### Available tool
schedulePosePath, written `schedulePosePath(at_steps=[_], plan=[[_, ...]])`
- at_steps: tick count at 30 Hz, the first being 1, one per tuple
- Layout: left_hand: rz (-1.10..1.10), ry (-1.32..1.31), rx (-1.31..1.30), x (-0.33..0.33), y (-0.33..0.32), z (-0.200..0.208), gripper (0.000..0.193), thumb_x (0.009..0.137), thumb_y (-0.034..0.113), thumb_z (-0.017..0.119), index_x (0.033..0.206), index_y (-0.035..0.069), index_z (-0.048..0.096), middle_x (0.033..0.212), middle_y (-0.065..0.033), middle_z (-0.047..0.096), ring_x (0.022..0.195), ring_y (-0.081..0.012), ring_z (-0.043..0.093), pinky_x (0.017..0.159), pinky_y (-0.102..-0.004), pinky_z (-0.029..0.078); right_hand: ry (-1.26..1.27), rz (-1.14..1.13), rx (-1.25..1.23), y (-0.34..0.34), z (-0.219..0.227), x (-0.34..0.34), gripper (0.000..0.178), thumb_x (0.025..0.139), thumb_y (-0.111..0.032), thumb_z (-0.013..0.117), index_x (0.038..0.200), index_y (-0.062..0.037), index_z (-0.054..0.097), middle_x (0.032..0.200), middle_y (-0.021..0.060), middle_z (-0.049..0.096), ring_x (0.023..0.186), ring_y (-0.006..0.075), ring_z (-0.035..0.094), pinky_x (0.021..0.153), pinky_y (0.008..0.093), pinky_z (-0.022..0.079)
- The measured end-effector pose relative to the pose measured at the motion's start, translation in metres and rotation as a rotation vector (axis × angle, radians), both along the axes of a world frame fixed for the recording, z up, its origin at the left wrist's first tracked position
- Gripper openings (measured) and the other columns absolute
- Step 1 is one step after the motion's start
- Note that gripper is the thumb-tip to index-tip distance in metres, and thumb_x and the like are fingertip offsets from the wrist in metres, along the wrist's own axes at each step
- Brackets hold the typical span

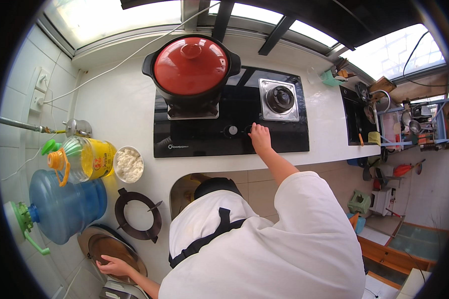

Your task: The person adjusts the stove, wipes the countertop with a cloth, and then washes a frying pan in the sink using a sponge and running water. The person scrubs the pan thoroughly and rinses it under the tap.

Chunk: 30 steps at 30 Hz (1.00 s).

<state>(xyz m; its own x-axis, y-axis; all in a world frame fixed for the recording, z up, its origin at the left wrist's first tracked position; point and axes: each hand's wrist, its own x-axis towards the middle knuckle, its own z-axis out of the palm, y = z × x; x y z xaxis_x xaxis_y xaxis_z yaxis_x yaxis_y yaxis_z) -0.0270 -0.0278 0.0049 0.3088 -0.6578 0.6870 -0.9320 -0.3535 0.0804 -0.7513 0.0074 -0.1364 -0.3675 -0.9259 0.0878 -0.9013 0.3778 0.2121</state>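
Note:
My right hand (pixel 260 139) reaches over the front of the black glass gas stove (pixel 199 137), its fingers closed round the right control knob, which they mostly cover. The left knob (pixel 230 131) shows beside it. A black pot with a glossy red lid (pixel 191 66) sits on the left burner. The right burner (pixel 280 99) bears no pot, and no flame shows on it. My left hand (pixel 113 266) is open, palm turned up and fingers stretched, over a round brownish lid or pan (pixel 110 246) at the lower left. Whether it touches that is unclear.
Left of the stove stand a bowl of white, lumpy food (pixel 129 165), a yellow oil bottle (pixel 96 158), a big blue water jug (pixel 67 205) and a dark ring-shaped pot stand (pixel 138 215). A sink (pixel 354 115) lies right. A white cable (pixel 129 56) runs behind the pot.

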Motion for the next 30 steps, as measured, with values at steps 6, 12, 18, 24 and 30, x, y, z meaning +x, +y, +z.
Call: schedulePosePath(at_steps=[6, 12, 18, 24, 30], plan=[[-0.017, -0.021, -0.002, 0.003, 0.001, 0.000, 0.044, 0.097, 0.035, 0.058, 0.124, 0.000, 0.052, 0.119, -0.0193, 0.053, 0.099, -0.0325, 0.057, 0.066, -0.0338, 0.053, -0.010, 0.025, 0.003, 0.000, 0.000, -0.002, 0.057, 0.082, -0.030, 0.069, 0.127, 0.0014, 0.052, 0.093, 0.0073, 0.055, 0.091, 0.0218, 0.055, 0.082, 0.0342, 0.042], [-0.011, 0.012, -0.002, 0.003, -0.001, 0.002, 0.044, 0.097, 0.034, 0.058, 0.124, -0.001, 0.052, 0.119, -0.0194, 0.053, 0.098, -0.0329, 0.057, 0.067, -0.0339, 0.053, 0.000, 0.043, 0.033, 0.002, 0.001, -0.003, 0.058, 0.082, -0.030, 0.070, 0.128, 0.0006, 0.052, 0.093, 0.0066, 0.055, 0.091, 0.0211, 0.055, 0.082, 0.0337, 0.042], [-0.023, -0.059, -0.024, 0.007, 0.002, 0.003, 0.044, 0.097, 0.034, 0.057, 0.124, -0.001, 0.052, 0.119, -0.0191, 0.053, 0.096, -0.0326, 0.057, 0.067, -0.0344, 0.053, 0.006, 0.052, 0.046, 0.002, 0.004, -0.002, 0.057, 0.083, -0.029, 0.069, 0.129, 0.0006, 0.051, 0.093, 0.0067, 0.054, 0.091, 0.0213, 0.055, 0.083, 0.0338, 0.042], [0.036, 0.034, -0.005, 0.001, 0.003, 0.005, 0.043, 0.097, 0.034, 0.058, 0.123, 0.000, 0.053, 0.118, -0.0186, 0.054, 0.098, -0.0323, 0.057, 0.073, -0.0362, 0.052, -0.021, 0.063, 0.048, 0.003, 0.008, -0.002, 0.058, 0.083, -0.028, 0.068, 0.131, 0.0008, 0.049, 0.095, 0.0071, 0.054, 0.092, 0.0216, 0.054, 0.083, 0.0333, 0.042], [0.005, -0.005, -0.013, 0.003, 0.001, 0.004, 0.045, 0.097, 0.035, 0.058, 0.124, -0.001, 0.052, 0.120, -0.0186, 0.053, 0.091, -0.0303, 0.058, 0.061, -0.0316, 0.052, -0.011, 0.088, 0.041, 0.003, 0.009, -0.003, 0.058, 0.084, -0.027, 0.067, 0.131, 0.0008, 0.048, 0.094, 0.0070, 0.053, 0.093, 0.0217, 0.054, 0.084, 0.0338, 0.042]])
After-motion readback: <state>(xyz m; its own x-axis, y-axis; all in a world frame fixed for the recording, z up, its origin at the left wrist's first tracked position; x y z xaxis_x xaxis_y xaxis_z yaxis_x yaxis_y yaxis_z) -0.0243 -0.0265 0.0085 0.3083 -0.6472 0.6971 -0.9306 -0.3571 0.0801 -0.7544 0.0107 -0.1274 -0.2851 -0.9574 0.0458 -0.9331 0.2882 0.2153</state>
